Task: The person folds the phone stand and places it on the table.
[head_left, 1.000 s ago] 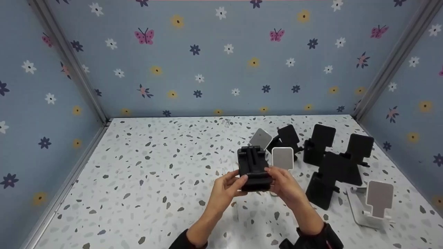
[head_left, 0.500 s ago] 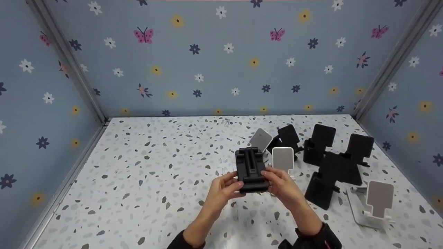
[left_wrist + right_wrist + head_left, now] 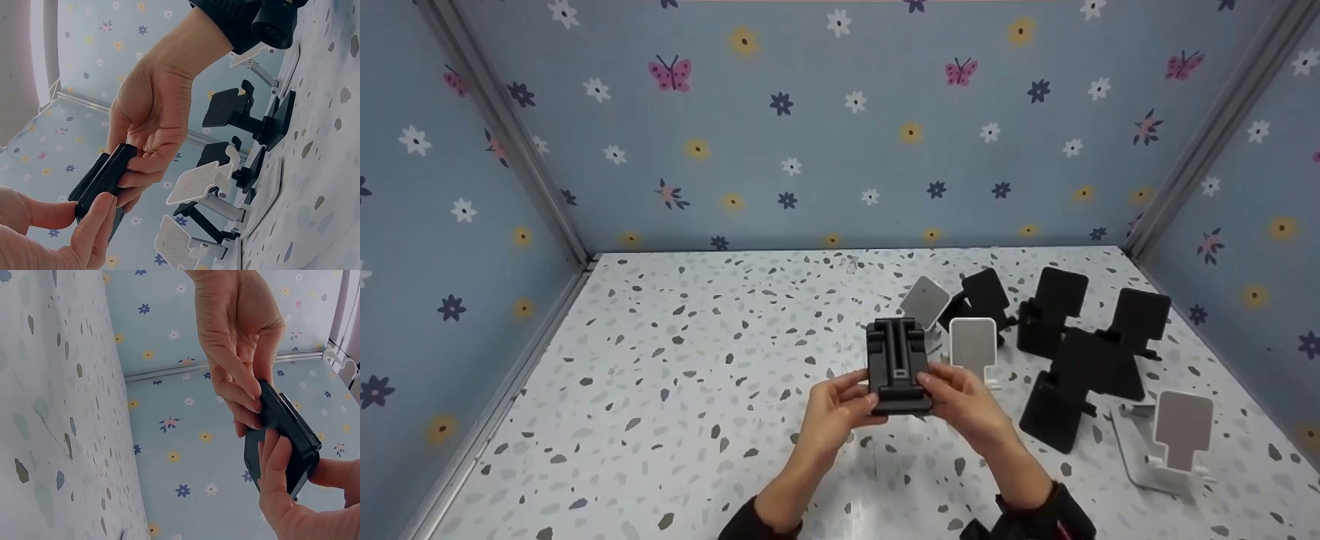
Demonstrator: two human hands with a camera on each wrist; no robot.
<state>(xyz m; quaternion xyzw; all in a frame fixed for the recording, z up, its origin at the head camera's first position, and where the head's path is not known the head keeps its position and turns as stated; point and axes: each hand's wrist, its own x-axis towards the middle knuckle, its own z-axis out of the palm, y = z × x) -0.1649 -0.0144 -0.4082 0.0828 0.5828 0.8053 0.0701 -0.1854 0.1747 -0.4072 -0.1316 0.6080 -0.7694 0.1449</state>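
Observation:
A folded black phone stand is held up above the table between both hands, its grooved, hinged side facing the head camera. My left hand grips its lower left edge, thumb on the near face and fingers behind. On the opposite edge my right hand pinches it between thumb and fingers. The left wrist view shows the folded stand edge-on as a thin stack of layers. From the right wrist view, fingers of both hands cover part of the stand's underside.
Several unfolded phone stands are on the speckled table to the right. Black ones include one at the back and one nearer. A white stand is just behind my right hand; another white stand is front right. Flowered walls enclose the table.
Both hands have shifted slightly left with the phone stand. It has tilted so that its grooved face shows more fully and its bottom edge less.

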